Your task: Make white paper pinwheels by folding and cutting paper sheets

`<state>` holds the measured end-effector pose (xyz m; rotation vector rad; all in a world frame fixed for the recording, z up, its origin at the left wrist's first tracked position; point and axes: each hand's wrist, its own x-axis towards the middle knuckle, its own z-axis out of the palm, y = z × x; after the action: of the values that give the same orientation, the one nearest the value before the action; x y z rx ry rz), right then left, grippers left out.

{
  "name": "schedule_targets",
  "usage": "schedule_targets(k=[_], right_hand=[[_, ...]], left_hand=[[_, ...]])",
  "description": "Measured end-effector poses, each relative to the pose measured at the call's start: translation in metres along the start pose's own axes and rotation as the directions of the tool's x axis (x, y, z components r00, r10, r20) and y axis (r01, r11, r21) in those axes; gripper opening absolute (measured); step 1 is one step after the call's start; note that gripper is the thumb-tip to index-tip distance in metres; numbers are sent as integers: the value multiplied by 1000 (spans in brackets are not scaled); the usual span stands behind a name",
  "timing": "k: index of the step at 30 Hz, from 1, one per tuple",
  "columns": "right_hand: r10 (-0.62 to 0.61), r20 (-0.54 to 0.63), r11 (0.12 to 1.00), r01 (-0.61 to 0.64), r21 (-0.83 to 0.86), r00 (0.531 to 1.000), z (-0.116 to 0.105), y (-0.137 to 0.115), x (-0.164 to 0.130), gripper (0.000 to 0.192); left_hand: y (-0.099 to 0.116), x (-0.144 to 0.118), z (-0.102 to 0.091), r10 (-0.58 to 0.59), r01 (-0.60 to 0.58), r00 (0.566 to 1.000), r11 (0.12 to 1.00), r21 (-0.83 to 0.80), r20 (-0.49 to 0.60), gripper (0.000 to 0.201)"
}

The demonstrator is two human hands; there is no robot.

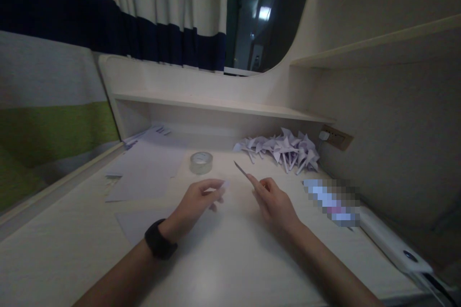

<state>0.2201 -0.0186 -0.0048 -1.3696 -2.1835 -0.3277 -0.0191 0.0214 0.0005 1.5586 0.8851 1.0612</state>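
Observation:
My left hand [201, 196], with a black watch [160, 240] on its wrist, pinches a small pale scrap [225, 183] between thumb and fingertips; its exact kind is unclear. To its right, my right hand [273, 201] is closed on a thin pointed blade [240, 168] that sticks out up and to the left. Its handle is hidden in the fingers. Both hands are over the white desk [223, 268], apart from each other. Beyond the left hand lies a roll of clear tape [201, 162]. A white paper sheet [133, 223] is partly behind the left wrist.
White paper sheets [147, 163] lie at the back left. Several folded paper pinwheels [288, 148] are heaped at the back right. A blurred-out flat object [331, 201] and a long white device [392, 240] lie along the right wall, below a socket [337, 137].

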Motion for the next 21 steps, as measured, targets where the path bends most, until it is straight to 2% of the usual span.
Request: schedule_targets(k=[2,5,8,14,21], right_hand=[[-56,30,998,57,-24,998,1,-10,-3,50],[-123,143,986,137,-93,982,1,-17,-6,54],[-134,234,969,177,-173,963,1,-18,-6,60],[-125,286,948,199,-247,950,1,-18,-6,68],[-101,318,938,196,-284,943,3,-19,-6,70]], left_hand=[[0,-1,-2,-18,17,1000,1000,-17,-22,30],[1,-2,-3,-90,87,994,994,-69,-54,31],[1,-2,-4,-148,137,986,982,-133,-80,33],[0,-2,-5,-177,155,977,972,-178,-115,35],[4,-2,-3,-146,129,983,981,-147,-110,34]])
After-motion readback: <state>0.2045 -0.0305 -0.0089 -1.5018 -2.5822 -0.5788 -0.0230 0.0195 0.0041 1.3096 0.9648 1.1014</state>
